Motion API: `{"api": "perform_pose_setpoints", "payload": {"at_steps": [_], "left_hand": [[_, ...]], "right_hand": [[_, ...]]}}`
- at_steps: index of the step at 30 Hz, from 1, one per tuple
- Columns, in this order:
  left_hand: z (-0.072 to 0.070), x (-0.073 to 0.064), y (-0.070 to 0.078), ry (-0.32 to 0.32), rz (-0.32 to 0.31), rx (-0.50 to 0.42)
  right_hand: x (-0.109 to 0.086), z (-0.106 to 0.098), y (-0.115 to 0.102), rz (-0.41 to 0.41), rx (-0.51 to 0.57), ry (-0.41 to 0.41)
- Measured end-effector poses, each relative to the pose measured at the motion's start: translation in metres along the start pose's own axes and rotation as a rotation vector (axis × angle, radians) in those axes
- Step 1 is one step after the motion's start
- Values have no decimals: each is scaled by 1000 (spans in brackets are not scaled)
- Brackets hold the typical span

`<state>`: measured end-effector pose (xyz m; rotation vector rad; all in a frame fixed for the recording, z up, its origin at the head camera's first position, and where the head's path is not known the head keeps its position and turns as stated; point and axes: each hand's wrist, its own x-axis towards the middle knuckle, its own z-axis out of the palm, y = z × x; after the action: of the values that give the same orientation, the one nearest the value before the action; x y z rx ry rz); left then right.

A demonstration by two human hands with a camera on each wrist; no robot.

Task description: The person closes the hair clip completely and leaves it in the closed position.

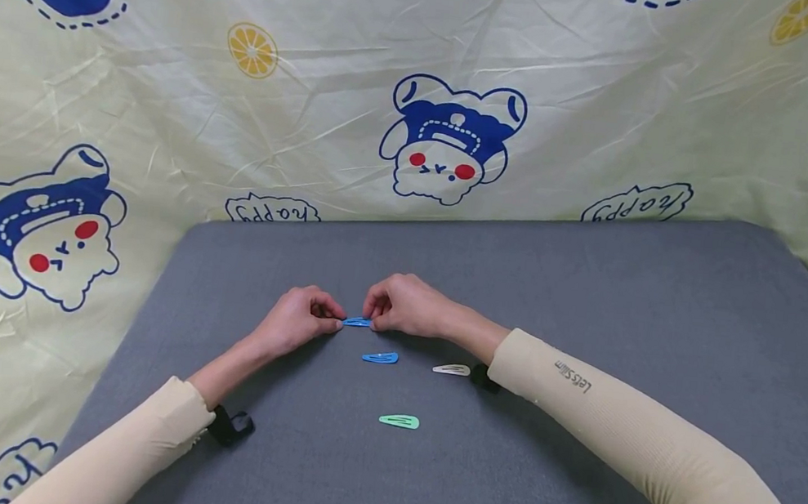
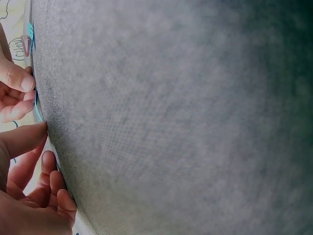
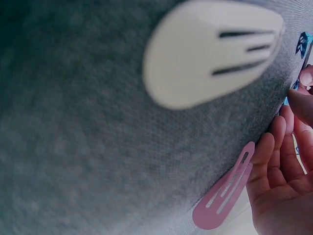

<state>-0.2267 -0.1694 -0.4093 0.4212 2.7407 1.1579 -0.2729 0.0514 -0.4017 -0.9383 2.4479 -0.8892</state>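
Between my hands lies a blue snap hair clip [image 1: 356,323], close over the grey cloth. My left hand [image 1: 301,321] pinches its left end with thumb and forefinger. At the other end, the thumb and fingers of my right hand [image 1: 409,306] pinch it too. Just in front sits a second blue hair clip [image 1: 380,357]. A cream hair clip [image 1: 451,369] rests near the right wrist, and a green hair clip [image 1: 398,421] lies closer to me. The right wrist view also shows a pink hair clip [image 3: 225,196] beside the right hand; in the head view it is hidden.
A grey cloth-covered table [image 1: 591,304] spreads under everything. Behind and to the left hangs a pale curtain [image 1: 328,129] printed with cartoon figures. Black wrist cameras, one visible under the left sleeve [image 1: 232,427], sit low over the cloth.
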Motion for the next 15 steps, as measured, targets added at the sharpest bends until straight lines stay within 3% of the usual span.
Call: {"api": "perform_pose_setpoints", "payload": {"at_steps": [7, 15], "left_hand": [[-1, -1, -2, -2, 7, -23], [-7, -6, 2, 33, -44, -118]], "right_hand": [[-6, -4, -2, -3, 27, 17], [-22, -18, -6, -18, 76, 83]]}}
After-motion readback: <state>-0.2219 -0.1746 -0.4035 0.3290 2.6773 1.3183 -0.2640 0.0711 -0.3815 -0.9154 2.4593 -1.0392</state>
